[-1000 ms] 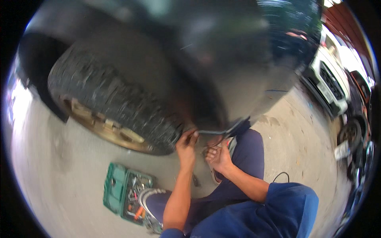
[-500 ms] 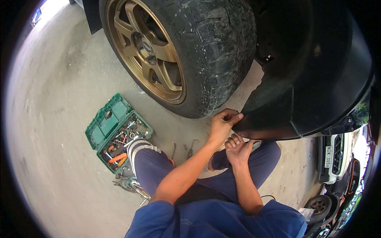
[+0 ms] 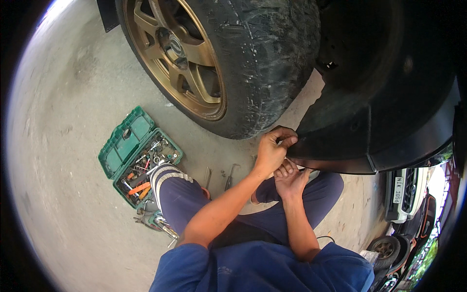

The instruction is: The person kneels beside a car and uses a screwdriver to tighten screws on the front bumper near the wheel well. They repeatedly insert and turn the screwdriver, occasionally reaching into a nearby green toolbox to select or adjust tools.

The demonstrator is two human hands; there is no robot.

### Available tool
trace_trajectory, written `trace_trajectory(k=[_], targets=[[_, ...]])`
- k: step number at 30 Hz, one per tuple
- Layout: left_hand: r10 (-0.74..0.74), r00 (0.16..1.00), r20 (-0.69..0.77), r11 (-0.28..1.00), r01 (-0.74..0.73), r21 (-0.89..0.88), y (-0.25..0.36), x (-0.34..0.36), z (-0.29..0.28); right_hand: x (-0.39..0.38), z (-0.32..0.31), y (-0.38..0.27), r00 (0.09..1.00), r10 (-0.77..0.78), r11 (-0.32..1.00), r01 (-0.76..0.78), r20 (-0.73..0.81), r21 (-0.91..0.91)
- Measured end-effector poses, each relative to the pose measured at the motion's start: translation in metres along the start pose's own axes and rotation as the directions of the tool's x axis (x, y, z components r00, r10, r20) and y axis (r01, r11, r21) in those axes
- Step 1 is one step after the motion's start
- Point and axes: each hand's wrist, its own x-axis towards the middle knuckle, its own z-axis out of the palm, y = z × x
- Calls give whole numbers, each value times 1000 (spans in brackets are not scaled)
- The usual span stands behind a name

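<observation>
My left hand is closed in a pinch, thumb and forefinger at the near corner of a black plastic wheel-arch panel. Just below it my right hand is turned palm up under the panel's lower edge. Its fingers are loosely bent and its thumb stands apart, touching that edge. No object shows in the right palm. Any small part between the left fingertips is hidden. Beyond both hands stands a worn black tyre on a bronze spoked wheel.
An open green toolbox full of hand tools and small hardware lies on the concrete floor by my left knee. Pliers and other tools are beside it. A thin hooked tool lies between my legs. Another vehicle is parked at the right.
The view has shifted slightly, moving the wheel and toolbox a little up and left in the picture. Both hands keep their places at the panel's corner, and the left fingers have bent slightly.
</observation>
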Motion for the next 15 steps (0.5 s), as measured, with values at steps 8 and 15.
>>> trace_trajectory(k=[8, 15], targets=[[-114, 994, -1, 993, 114, 29, -9, 0, -3, -2, 0, 0, 1000, 6, 1000, -6, 31, -2], [247, 968, 38, 969, -247, -1, -7, 2, -4, -1, 0, -1, 997, 18, 1000, -20, 79, 19]])
